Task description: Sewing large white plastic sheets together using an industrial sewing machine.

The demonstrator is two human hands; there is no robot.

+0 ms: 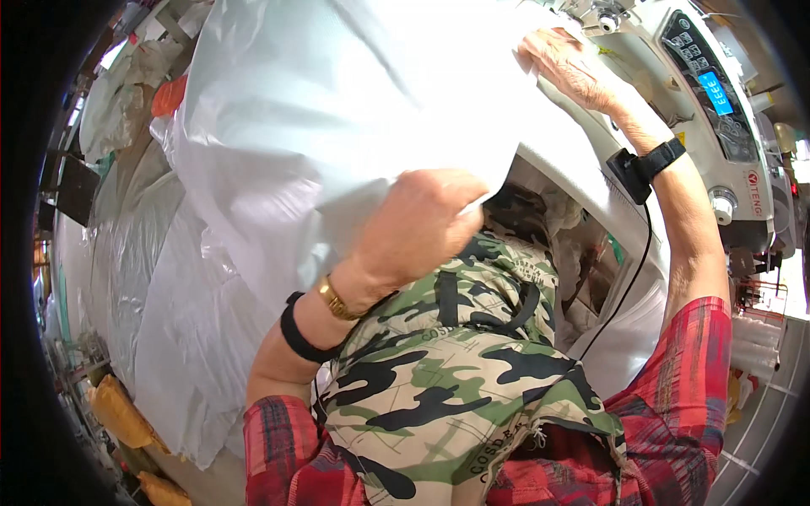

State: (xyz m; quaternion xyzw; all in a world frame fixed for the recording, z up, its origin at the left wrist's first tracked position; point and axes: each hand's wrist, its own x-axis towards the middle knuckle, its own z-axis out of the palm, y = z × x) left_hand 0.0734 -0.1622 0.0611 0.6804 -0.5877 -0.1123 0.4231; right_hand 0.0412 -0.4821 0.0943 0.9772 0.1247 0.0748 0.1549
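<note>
A large, smooth white sheet point(312, 118) spreads across the work surface and drapes toward my lap; whether it is cloth or plastic film, I cannot tell. At its near edge my left hand point(422, 223) is closed, pinching the material between thumb and fingers. Farther off to the right, my right hand point(574, 72) grips the sheet's right edge with bent fingers, its thumb mostly hidden. Just beyond that hand stands a white sewing machine point(747, 190), with a dark button panel point(704, 84) and a lit blue display.
Crumpled translucent plastic point(160, 320) hangs down on the left, with an orange piece point(169, 95) above it. A black cable point(629, 282) runs from my right wrist strap to my lap. My camouflage apron point(439, 388) lies below the white table edge point(582, 173).
</note>
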